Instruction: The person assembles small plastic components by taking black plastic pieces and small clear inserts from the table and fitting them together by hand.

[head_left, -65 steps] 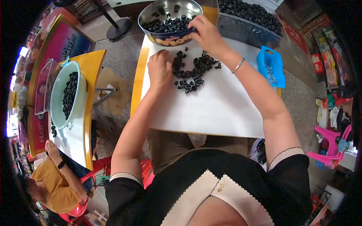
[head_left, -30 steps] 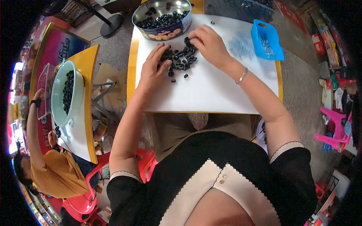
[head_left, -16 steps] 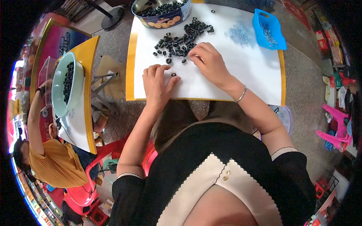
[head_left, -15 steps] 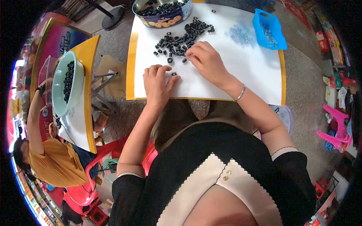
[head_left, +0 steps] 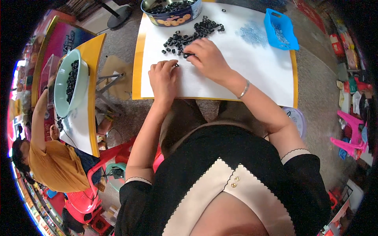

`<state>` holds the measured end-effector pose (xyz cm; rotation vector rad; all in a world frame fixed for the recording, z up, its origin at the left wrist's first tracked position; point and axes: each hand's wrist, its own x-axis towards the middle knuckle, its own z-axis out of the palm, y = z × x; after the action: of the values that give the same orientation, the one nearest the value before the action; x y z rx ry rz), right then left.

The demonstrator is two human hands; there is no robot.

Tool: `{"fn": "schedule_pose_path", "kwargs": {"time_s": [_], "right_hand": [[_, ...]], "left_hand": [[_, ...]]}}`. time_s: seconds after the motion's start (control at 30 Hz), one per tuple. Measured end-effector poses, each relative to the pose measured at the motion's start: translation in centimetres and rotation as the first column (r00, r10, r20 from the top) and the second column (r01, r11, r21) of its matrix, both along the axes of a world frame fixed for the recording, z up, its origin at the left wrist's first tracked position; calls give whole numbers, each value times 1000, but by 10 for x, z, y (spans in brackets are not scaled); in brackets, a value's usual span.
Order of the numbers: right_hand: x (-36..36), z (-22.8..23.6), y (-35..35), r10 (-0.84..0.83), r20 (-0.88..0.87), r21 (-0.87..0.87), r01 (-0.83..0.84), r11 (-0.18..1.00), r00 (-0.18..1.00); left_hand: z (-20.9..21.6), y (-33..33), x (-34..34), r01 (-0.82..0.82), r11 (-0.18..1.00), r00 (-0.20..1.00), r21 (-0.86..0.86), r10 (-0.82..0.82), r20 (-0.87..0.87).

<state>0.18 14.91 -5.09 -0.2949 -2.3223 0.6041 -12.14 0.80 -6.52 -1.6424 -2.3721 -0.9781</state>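
With the left hand [head_left: 163,78] pinching one small black piece [head_left: 176,65] and the right hand [head_left: 208,59] curled narrow over the loose black pieces [head_left: 189,35] near the tabletop's [head_left: 244,78] far edge, a careless sweep could scatter them off the near edge.

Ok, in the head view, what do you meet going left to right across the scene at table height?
Pale green bowl of black pieces → left hand → right hand → patch of small clear bits → blue tray.

white-topped table [head_left: 244,74] with black pieces [head_left: 189,35], tin [head_left: 171,11], blue tray [head_left: 280,29]
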Motion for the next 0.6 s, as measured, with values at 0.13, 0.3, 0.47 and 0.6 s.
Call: {"fn": "schedule_pose_path", "kwargs": {"time_s": [0.13, 0.3, 0.47, 0.6], "right_hand": [[47, -3, -4, -149, 50, -175, 155, 972, 988], [88, -8, -3, -315, 91, -113, 324, 939, 945], [99, -15, -2, -361, 116, -88, 371, 924, 925], [102, -10, -4, -358, 100, -112, 368, 923, 929]], "left_hand": [[-1, 8, 4, 7, 1000, 1000, -8, -7, -16], [-4, 4, 3, 3, 1000, 996, -9, -2, 89], [3, -4, 14, -57, 998, 991, 35, 52, 127], [1, -8, 27, -36, 998, 987, 56, 27, 161]]}}
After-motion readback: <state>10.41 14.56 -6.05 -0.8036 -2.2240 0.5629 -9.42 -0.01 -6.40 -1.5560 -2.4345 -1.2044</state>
